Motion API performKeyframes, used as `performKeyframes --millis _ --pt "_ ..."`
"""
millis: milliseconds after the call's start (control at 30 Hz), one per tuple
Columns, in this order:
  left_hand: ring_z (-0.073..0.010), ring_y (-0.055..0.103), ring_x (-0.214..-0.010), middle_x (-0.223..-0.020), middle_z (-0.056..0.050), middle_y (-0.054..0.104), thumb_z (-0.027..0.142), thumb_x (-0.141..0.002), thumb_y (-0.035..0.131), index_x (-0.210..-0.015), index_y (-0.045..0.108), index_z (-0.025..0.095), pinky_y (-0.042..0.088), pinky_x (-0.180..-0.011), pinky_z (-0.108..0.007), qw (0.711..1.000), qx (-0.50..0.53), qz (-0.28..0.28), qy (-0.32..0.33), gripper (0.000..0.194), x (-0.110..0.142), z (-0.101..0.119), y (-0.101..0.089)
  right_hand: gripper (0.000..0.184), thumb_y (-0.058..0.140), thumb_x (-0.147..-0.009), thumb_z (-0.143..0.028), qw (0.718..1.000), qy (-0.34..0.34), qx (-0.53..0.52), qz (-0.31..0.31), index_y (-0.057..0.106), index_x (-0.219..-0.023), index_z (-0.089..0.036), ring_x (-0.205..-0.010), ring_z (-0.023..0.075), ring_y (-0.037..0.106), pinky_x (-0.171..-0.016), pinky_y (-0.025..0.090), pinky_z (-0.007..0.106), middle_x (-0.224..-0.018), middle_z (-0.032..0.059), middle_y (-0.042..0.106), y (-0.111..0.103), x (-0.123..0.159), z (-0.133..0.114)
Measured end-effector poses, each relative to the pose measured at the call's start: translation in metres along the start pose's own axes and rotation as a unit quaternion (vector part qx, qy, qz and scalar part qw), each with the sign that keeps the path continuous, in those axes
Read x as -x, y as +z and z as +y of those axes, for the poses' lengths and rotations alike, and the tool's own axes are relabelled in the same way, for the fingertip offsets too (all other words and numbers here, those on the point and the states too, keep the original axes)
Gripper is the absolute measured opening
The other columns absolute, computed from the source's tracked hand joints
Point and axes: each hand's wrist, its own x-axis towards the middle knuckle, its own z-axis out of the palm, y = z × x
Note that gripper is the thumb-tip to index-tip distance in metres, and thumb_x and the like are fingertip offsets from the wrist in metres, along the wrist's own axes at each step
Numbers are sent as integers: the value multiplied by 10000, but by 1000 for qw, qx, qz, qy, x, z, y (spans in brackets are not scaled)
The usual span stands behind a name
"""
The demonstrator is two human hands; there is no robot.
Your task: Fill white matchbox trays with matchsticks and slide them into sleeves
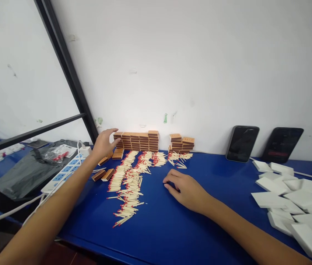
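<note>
Bare arms (59, 198) cross the bench (189, 239). Left hand (105, 142): grip part open, seemingly empty, by stacked matchboxes (139, 141) needing soft touches. Right hand (185, 189): grip loosely curled, empty, near matches (129, 187).

You can read no text or numbers anywhere; the printing on the orange-brown cardboard matchboxes (188, 140) is too small.

Glossy blue tabletop (156, 228), matt white wall (194, 66), wooden matchsticks (129, 189), smooth glass-fronted phones (242, 143)
</note>
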Motion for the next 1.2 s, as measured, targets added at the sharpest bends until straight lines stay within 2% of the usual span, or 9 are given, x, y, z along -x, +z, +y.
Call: performKeyframes --millis 167,333,467,633,700,833,900,967,1200 --pt "-307 721 -917 -893 -79 767 456 -904 677 -1075 766 221 577 -919 -424 995 -70 -66 6 304 26 -4 -8 217 540 -1067 -225 1000 -13 6 8 745 -1138 -214 -713 157 653 -754 556 358 -1163 79 737 1 2 0" --pt "-359 698 -987 -907 -123 740 396 -870 662 -1035 761 207 563 -865 -431 992 -109 -67 8 270 32 -13 -4 225 528 -1072 -225 1000 -21 17 15 750 -1109 -209 -749 159 672 -740 550 336 -1134 84 747 -3 1 3" --pt "-340 708 -959 -954 -135 758 420 -952 599 -1073 760 187 560 -882 -449 992 -78 -76 71 308 38 6 7 280 483 -1107 -245 986 -8 167 18 755 -1079 -185 -911 228 724 -775 524 347 -1088 116 771 -26 -2 14" --pt "-280 723 -1066 -1128 -105 795 494 -1064 536 -1190 743 203 554 -985 -416 975 4 -115 188 379 55 52 22 273 535 -1097 -289 932 157 313 99 770 -1044 -162 -878 275 715 -678 402 354 -1070 167 795 -90 8 39" --pt "-265 724 -1036 -1069 -83 800 477 -1072 552 -1175 750 216 557 -955 -401 966 29 -130 222 343 61 64 25 279 555 -1096 -325 901 241 337 125 775 -1079 -154 -858 276 705 -663 366 365 -1064 174 789 -119 19 52" --pt "-263 733 -966 -1024 -90 798 445 -1083 575 -1183 758 196 555 -864 -397 956 61 -128 255 326 65 71 28 239 808 -953 -397 860 431 273 9 780 -989 -163 -806 247 674 -688 407 388 -1012 169 787 -162 50 79" --pt "-266 737 -956 -1024 -92 802 438 -1082 579 -1180 765 195 552 -847 -398 955 56 -126 261 321 64 69 28 301 935 -827 -396 827 532 169 -70 795 -912 -143 -764 228 678 -709 447 404 -951 169 784 -172 64 89" --pt "-262 738 -953 -1004 -79 807 418 -1075 590 -1170 767 201 551 -853 -391 954 57 -124 267 296 63 67 29 329 955 -795 -412 809 577 67 -91 818 -921 -142 -761 215 689 -698 459 411 -909 165 782 -177 75 97" --pt "-239 752 -903 -956 -52 814 395 -1067 604 -1132 771 206 554 -851 -374 953 79 -133 261 261 62 67 32 163 922 -799 -187 790 607 -37 -79 840 -879 -71 -698 157 678 -650 447 403 -804 157 770 -183 101 122"
